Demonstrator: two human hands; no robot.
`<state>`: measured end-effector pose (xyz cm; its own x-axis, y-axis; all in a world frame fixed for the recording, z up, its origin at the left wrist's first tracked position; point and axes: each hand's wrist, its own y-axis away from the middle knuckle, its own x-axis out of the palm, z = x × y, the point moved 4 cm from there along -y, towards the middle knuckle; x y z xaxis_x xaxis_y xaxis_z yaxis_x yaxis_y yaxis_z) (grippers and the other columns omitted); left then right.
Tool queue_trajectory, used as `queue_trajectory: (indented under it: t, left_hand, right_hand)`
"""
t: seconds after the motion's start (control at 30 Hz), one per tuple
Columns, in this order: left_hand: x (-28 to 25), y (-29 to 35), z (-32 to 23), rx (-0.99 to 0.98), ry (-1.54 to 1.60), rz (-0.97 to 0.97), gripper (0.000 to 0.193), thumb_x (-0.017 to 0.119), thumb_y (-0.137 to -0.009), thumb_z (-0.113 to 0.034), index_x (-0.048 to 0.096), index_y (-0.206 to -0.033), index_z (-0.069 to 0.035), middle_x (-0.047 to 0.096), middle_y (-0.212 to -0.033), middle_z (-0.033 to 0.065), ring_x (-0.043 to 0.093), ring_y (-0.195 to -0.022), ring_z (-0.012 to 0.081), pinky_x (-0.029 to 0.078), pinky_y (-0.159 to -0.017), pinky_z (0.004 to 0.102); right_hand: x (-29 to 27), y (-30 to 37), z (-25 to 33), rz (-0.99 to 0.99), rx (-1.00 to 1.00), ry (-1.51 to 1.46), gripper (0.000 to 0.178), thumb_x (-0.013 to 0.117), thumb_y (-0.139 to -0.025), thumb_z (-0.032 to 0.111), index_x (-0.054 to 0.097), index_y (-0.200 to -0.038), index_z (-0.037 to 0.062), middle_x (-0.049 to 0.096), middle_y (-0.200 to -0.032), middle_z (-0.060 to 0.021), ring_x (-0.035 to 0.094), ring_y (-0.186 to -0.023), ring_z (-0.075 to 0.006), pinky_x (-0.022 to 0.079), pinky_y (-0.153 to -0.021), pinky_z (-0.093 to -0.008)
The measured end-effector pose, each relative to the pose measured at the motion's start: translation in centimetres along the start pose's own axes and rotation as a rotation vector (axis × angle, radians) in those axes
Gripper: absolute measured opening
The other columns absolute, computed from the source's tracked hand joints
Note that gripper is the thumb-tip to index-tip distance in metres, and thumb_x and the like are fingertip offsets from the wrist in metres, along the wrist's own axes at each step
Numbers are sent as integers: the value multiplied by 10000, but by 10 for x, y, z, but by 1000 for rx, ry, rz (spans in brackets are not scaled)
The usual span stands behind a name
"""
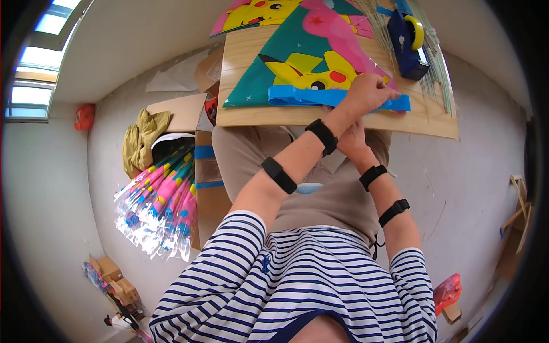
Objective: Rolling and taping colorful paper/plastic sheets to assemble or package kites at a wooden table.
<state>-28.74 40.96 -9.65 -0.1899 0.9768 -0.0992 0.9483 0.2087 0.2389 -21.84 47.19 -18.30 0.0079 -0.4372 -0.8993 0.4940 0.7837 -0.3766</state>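
Note:
A triangular kite sheet [297, 46] in green and pink, printed with a yellow cartoon animal, lies on the wooden board [246, 117] in front of me. Folded blue ribbon [297, 96] runs along its near edge. Reaching across to the right, my left hand [369, 94] is over the ribbon's right part, its thumb and fingertips pinched together. Whatever is between them is too small to make out. Below that wrist, my right hand [351, 139] is at the board's near edge. Its fingers are mostly hidden behind my left hand and forearm.
A blue tape dispenser [406, 48] with a yellow roll [417, 31] stands at the board's far right, beside thin pale sticks [445, 80]. Another printed sheet [251, 14] lies at the far edge. To the left, a cardboard box [207, 206] adjoins a bundle of colourful sheets [163, 200].

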Motion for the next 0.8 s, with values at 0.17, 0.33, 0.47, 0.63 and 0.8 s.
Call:
queue_trajectory:
  t: [0.17,0.33,0.47,0.63,0.8]
  left_hand:
    - [-40,55,-20,935,-595,-401,229,796,-778,-163,721,-963,-51,693,-924,118,663,-881,294,536,-803,413]
    - [-166,110,24,602,-816,-609,296,769,-721,-26,690,-1006,-29,643,-989,111,634,-875,275,530,-776,366]
    - [-193,133,63,450,-820,-653,303,769,-709,17,685,-996,-28,639,-982,109,634,-822,253,528,-736,351]
    - [-192,124,76,424,-707,-683,247,744,-735,34,676,-966,-25,639,-959,113,635,-785,245,528,-714,342]
    - [-186,113,76,500,-723,-718,147,669,-772,36,660,-896,-41,639,-928,100,643,-797,324,528,-702,398]
  right_hand:
    - [0,2,-5,86,53,-125,603,704,-835,271,586,-1406,118,580,-1404,-156,541,-1302,-353,404,-1088,-509]
    - [-13,-4,0,-104,-14,-44,696,722,-825,258,528,-1480,123,570,-1402,-171,548,-1289,-355,407,-1092,-511]
    - [-11,-7,1,-35,4,-50,721,720,-837,262,495,-1508,125,566,-1404,-168,547,-1288,-350,418,-1088,-493]
    - [-16,-8,4,-71,-25,-41,689,723,-835,251,516,-1478,121,585,-1356,-160,563,-1244,-355,442,-1051,-477]
    - [-17,-8,3,-60,-19,-73,670,734,-811,226,542,-1444,118,602,-1309,-152,575,-1204,-356,456,-1016,-479]
